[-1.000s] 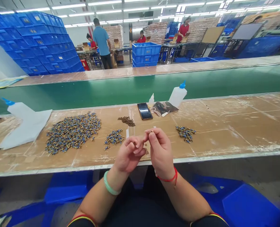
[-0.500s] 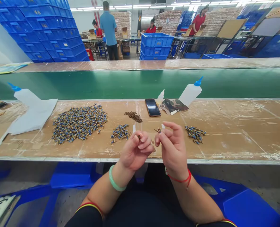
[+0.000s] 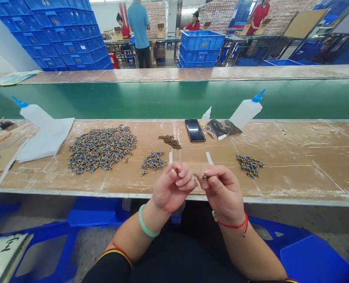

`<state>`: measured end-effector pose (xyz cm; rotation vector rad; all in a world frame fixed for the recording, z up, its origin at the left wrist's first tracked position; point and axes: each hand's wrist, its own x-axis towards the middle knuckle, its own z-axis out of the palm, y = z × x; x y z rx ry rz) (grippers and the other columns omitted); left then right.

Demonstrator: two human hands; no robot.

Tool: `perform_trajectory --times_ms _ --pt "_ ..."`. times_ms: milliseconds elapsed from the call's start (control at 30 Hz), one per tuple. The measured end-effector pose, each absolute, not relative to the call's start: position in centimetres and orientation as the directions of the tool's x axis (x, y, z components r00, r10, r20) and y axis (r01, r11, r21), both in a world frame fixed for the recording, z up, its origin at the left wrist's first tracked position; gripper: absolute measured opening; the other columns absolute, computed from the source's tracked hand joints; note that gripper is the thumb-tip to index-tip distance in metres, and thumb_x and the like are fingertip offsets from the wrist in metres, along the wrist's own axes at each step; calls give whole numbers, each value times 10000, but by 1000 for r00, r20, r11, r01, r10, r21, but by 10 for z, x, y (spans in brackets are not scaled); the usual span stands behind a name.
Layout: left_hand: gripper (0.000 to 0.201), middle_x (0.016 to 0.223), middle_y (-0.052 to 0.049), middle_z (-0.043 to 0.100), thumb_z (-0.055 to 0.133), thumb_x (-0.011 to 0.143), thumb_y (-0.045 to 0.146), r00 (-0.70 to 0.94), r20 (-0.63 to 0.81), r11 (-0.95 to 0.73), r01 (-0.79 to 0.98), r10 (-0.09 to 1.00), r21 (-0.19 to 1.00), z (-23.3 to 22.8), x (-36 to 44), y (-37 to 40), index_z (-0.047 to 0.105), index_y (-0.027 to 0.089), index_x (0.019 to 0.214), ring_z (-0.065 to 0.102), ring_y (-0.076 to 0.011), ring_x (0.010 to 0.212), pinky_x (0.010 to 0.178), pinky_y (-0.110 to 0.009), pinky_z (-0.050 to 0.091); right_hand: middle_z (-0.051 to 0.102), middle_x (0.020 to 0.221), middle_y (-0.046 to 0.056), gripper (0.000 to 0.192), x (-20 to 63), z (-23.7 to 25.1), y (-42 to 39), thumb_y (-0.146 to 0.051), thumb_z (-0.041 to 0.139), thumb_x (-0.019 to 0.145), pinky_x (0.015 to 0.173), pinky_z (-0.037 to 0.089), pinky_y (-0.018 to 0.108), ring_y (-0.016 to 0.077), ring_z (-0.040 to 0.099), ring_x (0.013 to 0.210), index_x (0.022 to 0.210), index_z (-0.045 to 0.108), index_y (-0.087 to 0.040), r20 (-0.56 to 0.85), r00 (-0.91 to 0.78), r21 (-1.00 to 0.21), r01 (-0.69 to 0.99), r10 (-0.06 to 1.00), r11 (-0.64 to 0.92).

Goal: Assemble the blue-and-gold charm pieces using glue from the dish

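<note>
A tiny dark part [image 3: 205, 177] is pinched in the fingertips of the right hand [image 3: 224, 193], above the near edge of the desk [image 3: 295, 165]. The left hand [image 3: 173, 188] is curled narrow just beside it, fingers closed on another small piece [image 3: 177, 171] that is barely visible. The desk is brown, taped cardboard in a factory hall. On it lie a large heap of blue and gold parts [image 3: 102, 148], a small heap [image 3: 153, 160], a brown heap [image 3: 170, 141] and another heap [image 3: 250, 165] to the right. Farther back are a phone [image 3: 194, 130] and a white squeeze bottle [image 3: 246, 112], then a green conveyor belt [image 3: 162, 100]. Stacked blue crates [image 3: 202, 49] stand behind.
</note>
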<state>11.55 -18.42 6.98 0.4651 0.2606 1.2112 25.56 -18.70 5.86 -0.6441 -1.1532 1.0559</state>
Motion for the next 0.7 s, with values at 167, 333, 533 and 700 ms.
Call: perform_trajectory --times_ms 167,333,533,700 --pt "399 659 62 399 988 663 409 362 57 290 -822 930 490 67 115 -184 661 195 744 222 -44 518 444 -181 269 523 637 -47 267 256 57 -184 -518 820 875 526 437 280 128 508 563 856 748 -261 406 72 -846 -348 911 404" --pt "368 626 70 404 986 670 412 324 103 229 -826 940 515 67 113 -184 690 203 734 217 -29 490 441 -171 244 554 658 -40 285 258 59 -186 -513 847 852 536 465 279 115 517 567 842 751 -245 358 62 -863 -358 932 355" --pt "346 614 57 452 993 658 416 254 114 145 -805 960 575 68 104 -186 711 226 722 248 -44 492 457 -195 269 627 617 -38 372 258 63 -193 -556 889 790 489 508 273 124 572 526 811 705 -233 256 28 -904 -347 966 250" --pt "232 634 54 490 971 715 331 252 148 138 -836 956 532 61 97 -187 762 253 779 272 -46 496 476 -189 308 710 643 -28 341 263 62 -199 -481 913 792 492 574 260 131 664 533 813 685 -228 218 12 -913 -351 976 209"
